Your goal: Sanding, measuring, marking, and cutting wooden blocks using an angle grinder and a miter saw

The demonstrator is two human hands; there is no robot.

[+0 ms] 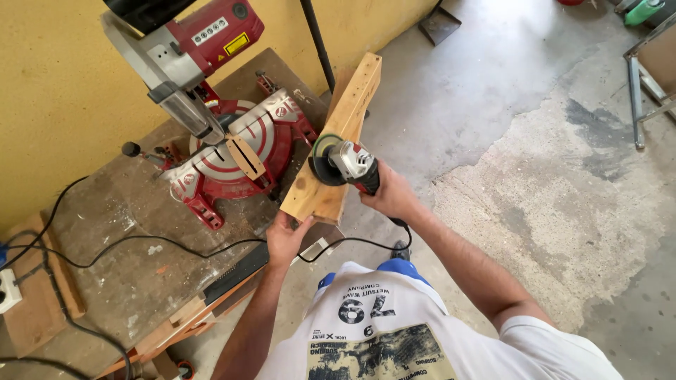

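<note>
A long wooden beam [350, 116] lies slanted from the workbench out toward the floor side. My left hand [285, 238] grips its near end from below. My right hand [389, 195] is wrapped around the red and grey body of an angle grinder [350, 165]. The grinder's disc [322, 160] rests against the beam's right face near the lower end. A black cord [352, 243] runs from the grinder back under my arm.
A red mitre saw [224, 134] stands on the dusty workbench [120, 267] left of the beam, against a yellow wall. Black cables [105, 250] cross the bench to a white socket strip [8, 290]. Grey concrete floor [549, 176] spreads right, with a metal frame [637, 98] at its edge.
</note>
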